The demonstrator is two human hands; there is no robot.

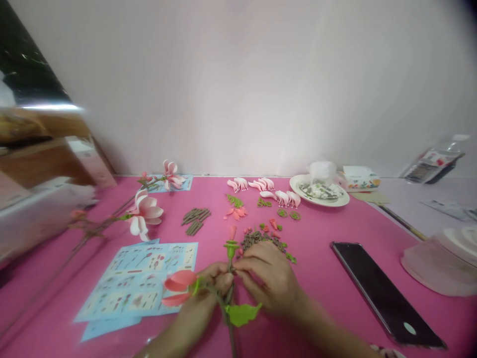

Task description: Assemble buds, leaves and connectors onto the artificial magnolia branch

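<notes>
My left fingers [224, 280] are closed around the brown flower stem [231, 334]; my right fingers [252, 265], bent nearly together, touch it, their grip unclear.

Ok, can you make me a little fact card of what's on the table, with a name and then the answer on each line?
Surface: bright pink tabletop
Left grip: closed around a brown stem
Right grip: fingertips at the same stem; can't tell if they pinch anything
On the stem: green leaf, coral petals
Left side: printed sheet, pink-and-white flowers
Beyond the hands: brown sticks, heap of small pieces
Right side: dark phone
Near the wall: white plate, pale pink petals
</notes>
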